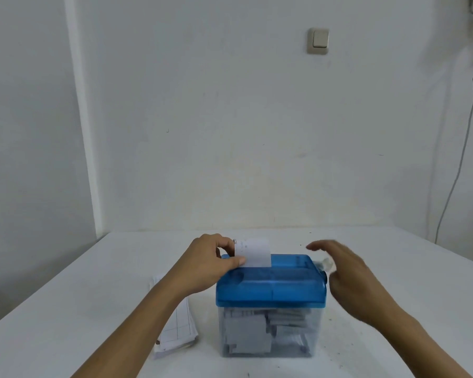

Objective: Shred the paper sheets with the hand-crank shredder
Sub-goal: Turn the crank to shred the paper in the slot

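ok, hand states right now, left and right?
Left hand: pinching the white paper slip in the blue-lidded clear plastic shredder.
Right hand: open, holding nothing.

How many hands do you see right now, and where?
2. The left hand pinches the sheet standing in the shredder slot; the right hand, open and blurred, is near the crank. None hidden.

right of and beyond the right hand (pixel 348 279)'s fingers (pixel 319 245) the worktop (pixel 410 282) lies open. just left of them the shredder (pixel 270 289) and its blurred crank (pixel 326 266) block the way. the left hand (pixel 211 264)'s fingers (pixel 226 242) pinch the upright sheet (pixel 255 252); back along the forearm lies the paper stack (pixel 176 332), with open worktop further left.
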Demonstrator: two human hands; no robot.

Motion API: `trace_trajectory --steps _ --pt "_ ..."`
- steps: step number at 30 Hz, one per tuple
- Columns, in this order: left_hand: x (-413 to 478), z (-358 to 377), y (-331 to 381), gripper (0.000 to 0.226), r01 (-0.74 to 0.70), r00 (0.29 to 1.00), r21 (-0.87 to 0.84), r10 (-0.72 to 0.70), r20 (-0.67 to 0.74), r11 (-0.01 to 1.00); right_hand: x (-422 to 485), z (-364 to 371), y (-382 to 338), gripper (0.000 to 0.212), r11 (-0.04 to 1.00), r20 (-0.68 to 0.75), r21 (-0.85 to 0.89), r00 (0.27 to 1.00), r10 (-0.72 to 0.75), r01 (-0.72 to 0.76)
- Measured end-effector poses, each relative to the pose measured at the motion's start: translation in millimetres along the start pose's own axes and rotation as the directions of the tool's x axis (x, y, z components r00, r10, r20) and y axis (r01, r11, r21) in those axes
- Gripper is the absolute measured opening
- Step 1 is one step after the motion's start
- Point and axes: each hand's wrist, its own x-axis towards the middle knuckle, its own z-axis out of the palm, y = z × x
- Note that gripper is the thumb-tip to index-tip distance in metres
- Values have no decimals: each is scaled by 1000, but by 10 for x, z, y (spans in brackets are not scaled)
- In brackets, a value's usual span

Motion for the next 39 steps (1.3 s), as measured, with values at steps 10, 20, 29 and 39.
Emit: trace_trajectory --steps 10,20,29,39 --pt "2 26 7 7 7 1000 48 -8 11 999 -270 474 134 41 983 198 -153 978 -71 102" --pt "-165 361 -2 63 29 999 -288 -41 -35 957 -455 142 -58 13 960 324 -272 932 161 -71" --pt "-156 348 -53 84 43 999 -316 -40 18 948 -6 -787 -497 33 946 726 -293 610 316 -141" --pt "-129 363 -102 85 38 999 -338 -25 45 940 588 -717 24 28 889 439 426 897 -42 -167"
